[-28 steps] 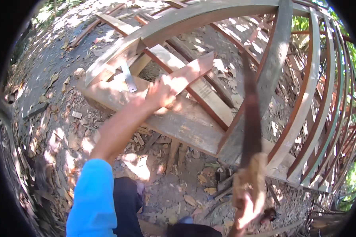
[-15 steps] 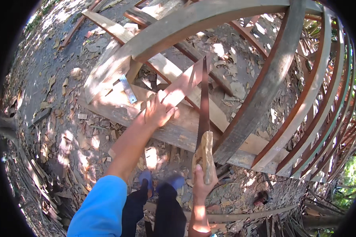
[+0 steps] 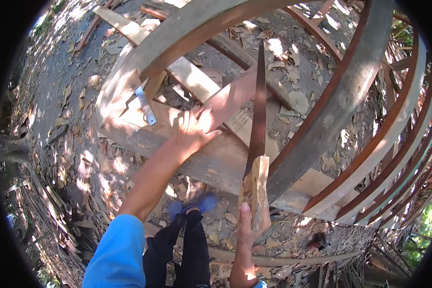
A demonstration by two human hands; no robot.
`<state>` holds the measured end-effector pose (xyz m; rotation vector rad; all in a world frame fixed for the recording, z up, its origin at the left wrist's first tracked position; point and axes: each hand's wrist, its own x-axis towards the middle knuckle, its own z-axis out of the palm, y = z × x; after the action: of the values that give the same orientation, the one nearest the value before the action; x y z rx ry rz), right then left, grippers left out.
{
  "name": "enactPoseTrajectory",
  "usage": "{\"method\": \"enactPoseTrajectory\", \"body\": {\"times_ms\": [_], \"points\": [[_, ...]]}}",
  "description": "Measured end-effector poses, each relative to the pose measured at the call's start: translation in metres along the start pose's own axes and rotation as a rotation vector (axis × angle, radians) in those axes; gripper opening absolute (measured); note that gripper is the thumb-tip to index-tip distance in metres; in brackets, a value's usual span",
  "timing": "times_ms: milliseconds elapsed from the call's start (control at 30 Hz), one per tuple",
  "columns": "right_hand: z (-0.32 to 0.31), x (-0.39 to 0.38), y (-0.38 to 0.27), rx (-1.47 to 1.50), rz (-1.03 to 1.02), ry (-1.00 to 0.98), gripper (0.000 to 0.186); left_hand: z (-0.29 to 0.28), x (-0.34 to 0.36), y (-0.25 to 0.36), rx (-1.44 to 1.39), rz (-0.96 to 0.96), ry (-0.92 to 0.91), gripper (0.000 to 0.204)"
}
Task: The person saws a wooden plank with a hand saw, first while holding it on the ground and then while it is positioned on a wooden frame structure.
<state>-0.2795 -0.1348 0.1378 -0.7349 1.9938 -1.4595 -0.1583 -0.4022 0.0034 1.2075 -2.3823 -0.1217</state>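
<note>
Just above centre, toward 12 o'clock, reddish board (image 3: 231,98) lies slantwise over lower timbers of curved frame (image 3: 343,98); left hand (image 3: 192,128), at 10 o'clock, clasps board's near end, thumb and fingers either side; right hand (image 3: 252,224), at 5 o'clock, closed round handle of saw (image 3: 258,110), tip toward 12; blade overlaps board's far end, contact undetermined; frame ribs already up; no kerf discernible; cut judged incomplete.

A rust-brown saw blade (image 3: 260,113) meets a pale yellow-tan handle (image 3: 258,192) with dark specks, I notice. The board (image 3: 234,97) looks pinkish, the metal strip (image 3: 145,106) silvery. Weathered grey curved timber (image 3: 340,108) shows red-brown edges; the sleeve (image 3: 117,252) is bright blue, the trousers (image 3: 195,254) black.
</note>
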Motion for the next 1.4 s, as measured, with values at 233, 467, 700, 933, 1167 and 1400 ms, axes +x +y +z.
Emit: {"method": "enactPoseTrajectory", "body": {"times_ms": [233,467,700,933,1167,1400], "points": [[0.018,0.016,0.008,-0.077,-0.054,-0.002,0.057,0.069,0.132,-0.007,-0.171,-0.153,-0.159,0.047],[0.030,0.009,0.029,-0.188,-0.092,-0.007,0.063,0.129,0.174,-0.005,-0.529,-0.393,-0.389,0.051],[0.034,0.002,0.056,-0.138,-0.023,0.010,0.059,0.143,0.193,-0.014,-0.747,-0.470,-0.450,0.077],[0.049,0.010,0.048,-0.187,-0.102,-0.003,0.061,0.142,0.202,-0.017,-0.777,-0.556,-0.576,0.080],[0.048,0.016,0.039,-0.371,-0.229,-0.067,0.063,0.145,0.204,-0.017,-0.791,-0.592,-0.628,0.083],[0.054,0.008,0.035,-0.291,-0.115,-0.056,0.064,0.129,0.203,-0.010,-0.778,-0.702,-0.650,0.081]]}}
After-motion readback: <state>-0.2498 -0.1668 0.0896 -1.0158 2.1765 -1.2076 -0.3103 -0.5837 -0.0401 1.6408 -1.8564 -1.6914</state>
